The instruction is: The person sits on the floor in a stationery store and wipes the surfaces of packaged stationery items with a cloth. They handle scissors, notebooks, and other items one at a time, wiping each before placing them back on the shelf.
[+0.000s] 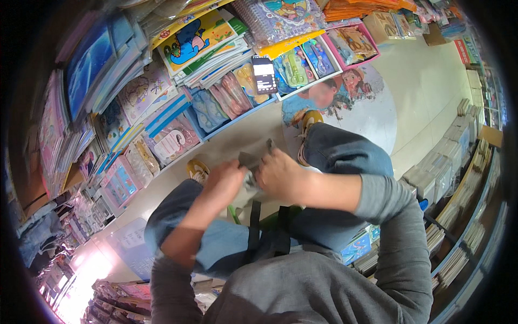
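Both hands are raised above the floor between my knees, blurred by motion. My left hand [226, 182] is closed on one side of a crumpled grey cloth-like thing [250, 160]. The other side of it is in my right hand [279, 176], and a dark tip sticks up past those fingers. What the grey thing is exactly, I cannot tell. Beyond the hands, a phone [265, 75] with a lit screen lies on the boxes of packaged scissors [293, 69]. Black straps [255, 220] hang over my lap.
Blue bins [208, 111] of packaged goods line the floor ahead. Stacked picture books [198, 40] and a spiral notebook [279, 20] lie above them. Shelves of stacked booklets [465, 186] stand at the right. A round floor sticker [344, 109] lies by my shoe [311, 119].
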The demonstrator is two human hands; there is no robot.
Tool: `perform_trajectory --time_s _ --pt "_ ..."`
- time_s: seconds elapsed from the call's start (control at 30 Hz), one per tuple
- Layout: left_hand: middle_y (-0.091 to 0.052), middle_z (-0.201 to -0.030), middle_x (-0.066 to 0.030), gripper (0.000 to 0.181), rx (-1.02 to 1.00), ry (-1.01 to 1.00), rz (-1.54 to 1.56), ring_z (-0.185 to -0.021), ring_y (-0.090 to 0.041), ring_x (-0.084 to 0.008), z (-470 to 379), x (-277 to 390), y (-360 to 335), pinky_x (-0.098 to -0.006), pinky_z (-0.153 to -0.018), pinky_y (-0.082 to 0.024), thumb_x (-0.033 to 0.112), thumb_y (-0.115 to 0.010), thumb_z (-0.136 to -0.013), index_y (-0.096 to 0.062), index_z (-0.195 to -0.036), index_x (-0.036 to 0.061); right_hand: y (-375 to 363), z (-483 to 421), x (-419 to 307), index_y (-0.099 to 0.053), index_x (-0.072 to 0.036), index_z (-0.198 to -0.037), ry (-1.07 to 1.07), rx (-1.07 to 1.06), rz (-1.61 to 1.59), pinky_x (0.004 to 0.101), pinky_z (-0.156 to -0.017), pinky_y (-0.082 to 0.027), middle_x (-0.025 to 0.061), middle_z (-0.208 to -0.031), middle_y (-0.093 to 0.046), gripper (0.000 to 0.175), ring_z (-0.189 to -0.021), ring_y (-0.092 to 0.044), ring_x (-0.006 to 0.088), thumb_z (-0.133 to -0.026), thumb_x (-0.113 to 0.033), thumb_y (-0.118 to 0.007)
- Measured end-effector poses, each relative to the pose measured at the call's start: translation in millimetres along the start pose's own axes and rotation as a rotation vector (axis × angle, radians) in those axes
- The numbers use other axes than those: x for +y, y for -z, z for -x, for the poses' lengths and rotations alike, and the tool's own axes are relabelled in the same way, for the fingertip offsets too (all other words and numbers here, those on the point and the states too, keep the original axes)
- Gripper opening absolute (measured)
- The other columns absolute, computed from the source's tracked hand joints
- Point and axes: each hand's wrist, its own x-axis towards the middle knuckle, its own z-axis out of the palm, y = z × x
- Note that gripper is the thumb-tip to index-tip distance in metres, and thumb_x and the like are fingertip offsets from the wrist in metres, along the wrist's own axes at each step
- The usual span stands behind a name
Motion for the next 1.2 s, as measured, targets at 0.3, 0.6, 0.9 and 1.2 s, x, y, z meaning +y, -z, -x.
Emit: perform_trajectory --time_s 0.3,0.6,0.9,1.2 --pt "-0.054 -0.107 -0.0127 0.053 -0.074 0.053 0.200 -0.097 -0.055 -0.0310 51 10 -9 -0.0387 -0.080 -0.046 0.003 -0.062 -0.068 -0.049 -0.119 0.0066 56 65 -26 -0.064 -0.004 -0.084 0.154 0.108 -0.347 0.0309 -0.077 -0.036 0.0052 -0.082 -0.058 0.020 -0.086 -0.051 0.0188 -0.075 -0.017 -0.052" --pt "-0.055 -0.100 -0.0144 0.046 -0.014 0.211 0.101 -0.090 -0.057 -0.0315 95 -11 -30 -0.0405 -0.073 -0.048 0.016 -0.068 -0.071 -0.053 -0.112 0.0036 53 38 -43 -0.056 0.000 -0.080 0.061 0.331 -0.651 0.0359 -0.073 -0.046 0.0129 -0.093 -0.058 0.023 -0.082 -0.058 0.0266 -0.061 -0.011 -0.064" --pt "-0.056 -0.107 -0.0139 0.050 0.050 0.453 0.009 -0.102 -0.054 -0.0302 85 -176 -27 -0.0411 -0.083 -0.047 0.025 -0.063 -0.073 -0.052 -0.118 0.0058 45 -19 -70 -0.052 -0.003 -0.080 0.089 0.255 -0.431 0.0363 -0.062 -0.048 0.0095 -0.070 -0.057 0.023 -0.067 -0.060 0.0285 -0.062 -0.009 -0.065" --pt "-0.036 -0.136 -0.0133 0.078 0.469 0.540 -0.209 -0.127 -0.033 -0.0303 14 -289 -145 -0.0436 -0.105 -0.027 0.009 -0.065 -0.068 -0.028 -0.138 0.0099 25 -66 -65 -0.054 -0.004 -0.093 0.050 0.145 -0.341 0.0380 -0.065 -0.048 0.0103 -0.076 -0.058 0.030 -0.076 -0.060 0.0273 -0.066 -0.013 -0.065"
